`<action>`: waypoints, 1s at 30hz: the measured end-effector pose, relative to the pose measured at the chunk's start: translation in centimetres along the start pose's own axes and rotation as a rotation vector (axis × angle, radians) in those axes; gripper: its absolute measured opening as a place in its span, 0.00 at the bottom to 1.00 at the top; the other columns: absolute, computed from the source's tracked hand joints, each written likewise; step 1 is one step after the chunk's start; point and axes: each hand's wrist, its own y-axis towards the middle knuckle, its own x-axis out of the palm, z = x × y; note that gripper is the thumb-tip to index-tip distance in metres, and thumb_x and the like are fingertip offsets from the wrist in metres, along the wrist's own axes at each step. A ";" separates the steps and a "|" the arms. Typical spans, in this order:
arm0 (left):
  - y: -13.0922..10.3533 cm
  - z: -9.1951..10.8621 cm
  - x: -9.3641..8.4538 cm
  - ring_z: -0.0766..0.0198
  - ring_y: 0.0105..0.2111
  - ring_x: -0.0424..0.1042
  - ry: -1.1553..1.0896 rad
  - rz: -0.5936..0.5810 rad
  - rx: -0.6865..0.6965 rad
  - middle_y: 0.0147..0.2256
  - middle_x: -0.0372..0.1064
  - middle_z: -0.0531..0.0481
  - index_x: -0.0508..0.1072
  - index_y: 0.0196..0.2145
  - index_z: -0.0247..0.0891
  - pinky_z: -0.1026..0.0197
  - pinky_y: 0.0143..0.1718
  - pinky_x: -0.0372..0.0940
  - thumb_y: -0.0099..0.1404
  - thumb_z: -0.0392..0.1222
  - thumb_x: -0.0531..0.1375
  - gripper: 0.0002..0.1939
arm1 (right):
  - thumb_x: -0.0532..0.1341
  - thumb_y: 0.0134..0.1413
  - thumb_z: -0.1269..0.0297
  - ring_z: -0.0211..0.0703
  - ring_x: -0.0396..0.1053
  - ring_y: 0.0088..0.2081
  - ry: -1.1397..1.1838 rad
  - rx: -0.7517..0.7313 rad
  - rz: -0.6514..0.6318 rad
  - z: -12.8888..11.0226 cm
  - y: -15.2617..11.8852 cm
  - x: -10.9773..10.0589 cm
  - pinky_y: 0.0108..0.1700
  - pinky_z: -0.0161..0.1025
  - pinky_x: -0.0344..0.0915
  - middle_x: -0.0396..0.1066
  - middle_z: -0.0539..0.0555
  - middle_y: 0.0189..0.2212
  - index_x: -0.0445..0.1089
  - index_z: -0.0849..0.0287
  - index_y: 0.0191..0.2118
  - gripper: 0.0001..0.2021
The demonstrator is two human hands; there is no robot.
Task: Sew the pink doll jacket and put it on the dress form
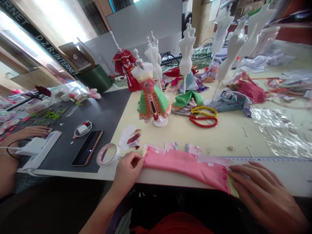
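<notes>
A strip of pink fabric [180,162] with beaded ends and pale edging lies along the front of the table. My left hand [129,169] pinches its left end between thumb and fingers. At the right end, my right hand [263,188] has its fingers stretched out, their tips touching the yellowish edge. White paper-like pieces [194,149] lie along the strip's far side. A long ruler [268,160] runs behind the fabric and reaches past my right hand.
Left of my left hand are a tape roll [106,154] and a phone [87,148]. Scissors [203,121] lie beyond the fabric, near a dressed doll form [153,100] and several white forms [186,48]. Another person's hand [36,131] is by a power strip [44,149].
</notes>
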 end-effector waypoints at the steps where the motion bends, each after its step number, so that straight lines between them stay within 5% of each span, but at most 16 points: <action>1: -0.1 0.0 0.0 0.63 0.29 0.66 0.019 0.011 0.008 0.27 0.67 0.52 0.67 0.26 0.39 0.61 0.34 0.60 0.61 0.45 0.55 0.09 | 0.53 0.59 0.65 0.50 0.65 0.44 0.001 0.002 -0.003 -0.1 0.0 0.0 0.54 0.53 0.56 0.68 0.57 0.43 0.67 0.58 0.46 0.11; 13: -0.6 0.0 0.8 0.61 0.28 0.65 0.225 0.115 0.184 0.26 0.66 0.52 0.68 0.32 0.38 0.59 0.33 0.61 0.60 0.38 0.54 0.04 | 0.54 0.59 0.64 0.51 0.64 0.46 0.012 0.049 -0.035 -0.6 0.3 -0.3 0.53 0.53 0.57 0.67 0.58 0.45 0.67 0.58 0.47 0.12; 19: 0.0 -0.1 0.6 0.62 0.28 0.68 0.244 0.111 0.218 0.29 0.69 0.51 0.69 0.40 0.38 0.59 0.34 0.63 0.61 0.36 0.54 0.09 | 0.56 0.57 0.53 0.57 0.60 0.51 -0.015 -0.022 -0.094 -0.5 0.1 -0.5 0.55 0.57 0.54 0.62 0.61 0.51 0.63 0.61 0.53 0.22; 26: 4.0 0.0 0.9 0.58 0.40 0.70 0.279 0.031 0.388 0.39 0.71 0.46 0.68 0.41 0.37 0.57 0.41 0.64 0.65 0.37 0.51 0.09 | 0.57 0.55 0.52 0.57 0.60 0.51 -0.041 -0.035 -0.086 -0.5 0.0 -0.6 0.55 0.56 0.55 0.64 0.60 0.50 0.64 0.59 0.52 0.23; 30: 6.7 0.7 1.6 0.58 0.38 0.69 0.327 0.039 0.519 0.38 0.70 0.46 0.69 0.41 0.36 0.56 0.42 0.64 0.65 0.34 0.50 0.10 | 0.58 0.54 0.53 0.56 0.61 0.51 -0.073 -0.079 -0.073 -0.5 0.0 -0.5 0.56 0.55 0.54 0.65 0.60 0.49 0.64 0.61 0.52 0.22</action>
